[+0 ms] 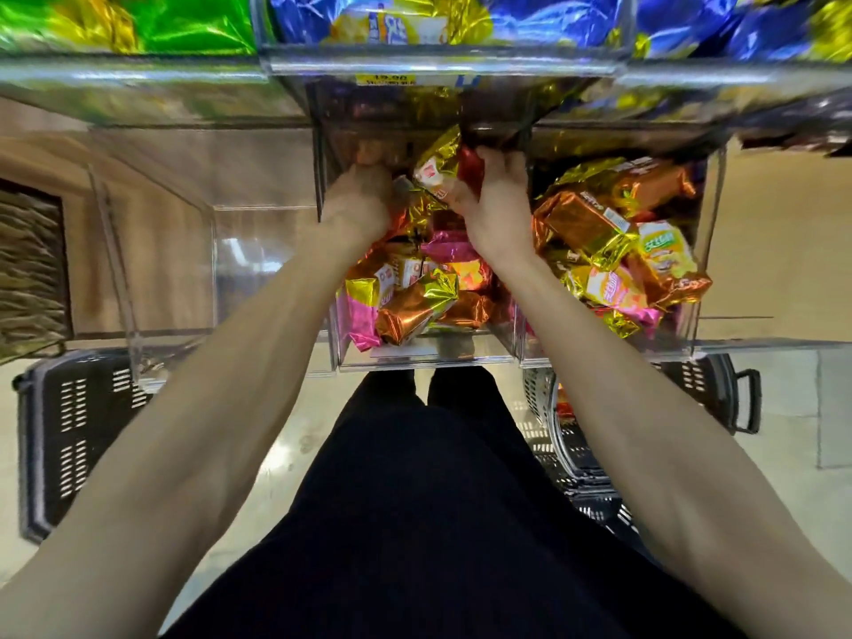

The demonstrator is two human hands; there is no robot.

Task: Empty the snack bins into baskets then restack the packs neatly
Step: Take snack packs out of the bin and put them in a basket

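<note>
While both arms reach into the far end of the middle bin [424, 359], the right hand [495, 209] curls its fingers round a red pack [470, 172], with a gold pack [437, 168] touching it on the left. The left hand [357, 202] digs among the foil packs [415, 299] with bent fingers; whether it holds any I cannot tell. More packs fill the right bin [707, 232], and on the floor a left basket [69, 431] and a right basket [576, 454] sit near the person's legs.

Packs [415, 306] in middle bin [428, 360]; left basket [69, 431], right basket [576, 458] below.
</note>
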